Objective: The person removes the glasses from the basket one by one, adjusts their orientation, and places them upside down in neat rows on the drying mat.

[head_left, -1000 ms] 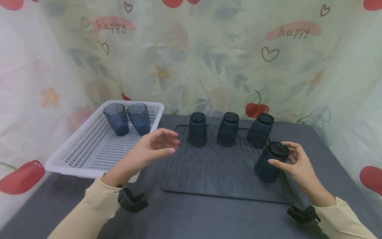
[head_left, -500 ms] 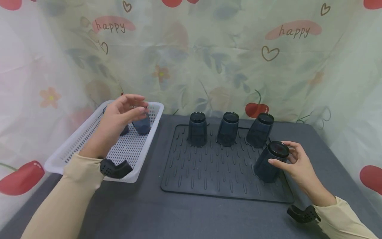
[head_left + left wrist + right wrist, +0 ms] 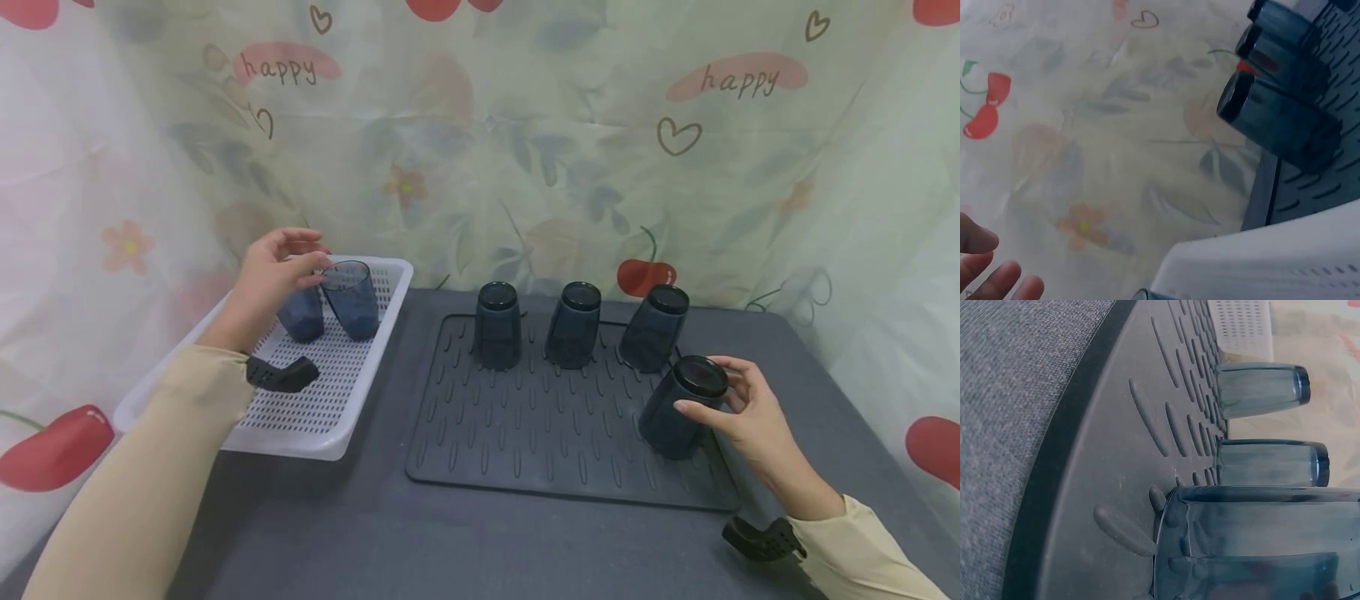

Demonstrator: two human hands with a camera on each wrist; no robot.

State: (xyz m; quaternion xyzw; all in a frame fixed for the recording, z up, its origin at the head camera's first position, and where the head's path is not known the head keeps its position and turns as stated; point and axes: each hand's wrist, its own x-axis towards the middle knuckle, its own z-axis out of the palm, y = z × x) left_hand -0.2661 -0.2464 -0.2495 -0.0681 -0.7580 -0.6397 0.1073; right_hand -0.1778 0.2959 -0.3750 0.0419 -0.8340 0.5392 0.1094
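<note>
a: doing what with the left hand (image 3: 266, 279)?

b: hovering at the left basket glass (image 3: 302, 318), with fingers loosely spread and thumb apart, seemingly gripping nothing. not managing to tell about contact with the rim.

a: and with the right hand (image 3: 753, 425)?

b: holding the upturned glass (image 3: 669, 421) near its base, curling thumb and fingers around opposite sides, and keeping it rim-down on the ridged mat (image 3: 517, 454).

a: spotting anything else near the hands?

b: spotting the right basket glass (image 3: 352, 307) just beyond the left fingertips, inside the white basket (image 3: 315, 448) under the left hand. also counting three more glasses (image 3: 573, 329) between the two hands, with the nearest just beyond the right hand.

a: worrying about anything on the left?

b: probably risking a knock against the right basket glass, from spreading the fingers too wide in that narrow gap. perhaps risking a drop too, from pinching smooth glass by the rim alone.

a: and on the right?

b: possibly tipping the upturned glass into its neighbour, from dragging a finger during release. maybe also nudging it off the mat, from working so close to the edge.
</note>
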